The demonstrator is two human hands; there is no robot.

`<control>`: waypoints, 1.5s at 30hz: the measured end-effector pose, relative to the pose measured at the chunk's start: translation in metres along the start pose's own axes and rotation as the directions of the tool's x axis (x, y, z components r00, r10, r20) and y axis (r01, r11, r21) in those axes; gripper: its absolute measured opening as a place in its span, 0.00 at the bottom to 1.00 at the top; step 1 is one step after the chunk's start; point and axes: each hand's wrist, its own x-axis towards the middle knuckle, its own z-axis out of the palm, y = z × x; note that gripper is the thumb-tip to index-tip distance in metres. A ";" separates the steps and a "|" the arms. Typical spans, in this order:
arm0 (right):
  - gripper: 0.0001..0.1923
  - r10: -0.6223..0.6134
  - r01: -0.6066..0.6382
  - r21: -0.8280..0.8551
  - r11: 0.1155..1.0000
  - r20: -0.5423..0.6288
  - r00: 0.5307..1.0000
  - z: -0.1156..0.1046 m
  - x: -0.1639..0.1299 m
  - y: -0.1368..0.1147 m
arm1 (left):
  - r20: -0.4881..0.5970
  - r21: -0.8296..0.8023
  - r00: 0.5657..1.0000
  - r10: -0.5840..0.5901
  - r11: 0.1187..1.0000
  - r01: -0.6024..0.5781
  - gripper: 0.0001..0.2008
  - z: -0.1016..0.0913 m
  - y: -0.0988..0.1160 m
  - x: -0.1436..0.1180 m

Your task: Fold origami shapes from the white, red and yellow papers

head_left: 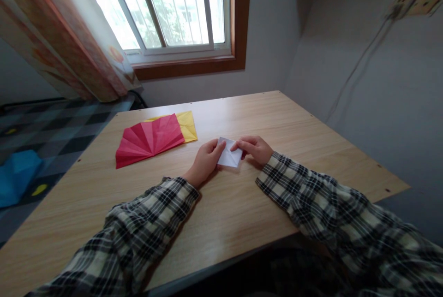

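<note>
While gripping the folded white paper [228,158] along its left edge with the fingers of the left hand [206,158], thumb on top, also grasps its right side with the fingers of the right hand [256,148], with one tip laid on the upper face. Holds the paper directly between both sets of fingers, in contact with each, so counts neither hand as nearer; reaches slightly farther in over the creased face with the right. Looks roughly square, with no clear long axis. Cannot tell whether lifted off the surface [263,119] below the fingers or resting on it. Beyond the left fingers, farther out and to the left, shows the pleated red paper [150,140] partly covering the yellow paper [188,126], both well apart from the grip.
</note>
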 end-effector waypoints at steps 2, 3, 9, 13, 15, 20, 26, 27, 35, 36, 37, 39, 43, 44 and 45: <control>0.23 0.022 -0.023 0.025 0.999 0.006 1.000 -0.001 0.000 0.000 | -0.045 0.040 0.999 0.030 0.999 -0.028 0.19 -0.001 0.000 0.001; 0.23 0.036 -0.036 0.039 0.999 0.013 0.999 -0.001 0.000 0.000 | -0.068 0.069 0.997 0.048 0.997 -0.043 0.19 -0.001 0.000 0.002; 0.25 0.088 -0.094 0.112 0.989 0.063 0.994 0.000 -0.001 0.000 | -0.154 0.150 0.982 0.110 0.985 -0.087 0.19 -0.004 0.002 0.003; 0.24 0.050 -0.054 0.108 0.993 0.039 0.998 0.003 -0.002 -0.001 | -0.130 0.076 0.988 0.079 0.995 -0.069 0.20 -0.004 0.002 0.004; 0.24 0.041 -0.044 0.102 0.994 0.035 0.999 0.004 -0.003 -0.001 | -0.115 0.011 0.992 0.052 0.999 -0.051 0.20 -0.004 0.001 0.005; 0.23 0.045 -0.049 0.112 0.993 0.039 0.998 0.002 -0.002 0.000 | -0.112 -0.048 0.993 0.033 0.998 -0.039 0.21 -0.003 0.000 0.005; 0.25 0.116 -0.134 0.104 0.985 0.167 0.979 0.000 -0.002 -0.002 | -0.187 0.035 0.981 0.058 0.998 -0.052 0.20 -0.005 -0.003 0.005; 0.25 0.119 -0.138 0.091 0.986 0.184 0.976 0.000 -0.002 -0.002 | -0.198 0.040 0.979 0.057 0.998 -0.050 0.20 -0.005 -0.003 0.005; 0.22 0.009 -0.008 -0.017 1.000 0.051 0.999 0.001 0.000 0.005 | -0.181 -0.052 0.983 0.011 0.998 -0.021 0.21 -0.004 -0.002 0.006; 0.22 -0.005 0.006 -0.025 1.000 0.026 1.000 0.001 0.000 0.005 | -0.169 -0.068 0.986 0.001 0.998 -0.013 0.21 -0.003 -0.002 0.005; 0.21 -0.021 0.021 -0.033 0.999 -0.004 1.000 0.000 0.001 0.005 | -0.162 -0.076 0.987 -0.001 0.997 -0.012 0.21 -0.002 -0.001 0.005; 0.20 -0.046 0.043 -0.053 0.998 -0.063 0.997 -0.001 0.001 0.004 | -0.153 -0.087 0.988 0.013 0.996 -0.027 0.20 -0.002 -0.001 0.004; 0.20 -0.048 0.040 -0.075 0.996 -0.108 0.993 -0.002 0.002 0.003 | -0.140 -0.161 0.990 -0.025 0.987 0.002 0.25 -0.002 -0.004 0.003; 0.20 -0.045 0.037 -0.073 0.997 -0.115 0.992 -0.002 0.002 0.003 | -0.127 -0.182 0.991 -0.047 0.983 0.024 0.30 -0.002 -0.004 0.002; 0.20 -0.042 0.034 -0.065 0.997 -0.123 0.992 -0.002 0.002 0.004 | -0.112 -0.198 0.992 -0.064 0.979 0.040 0.34 -0.003 -0.004 0.002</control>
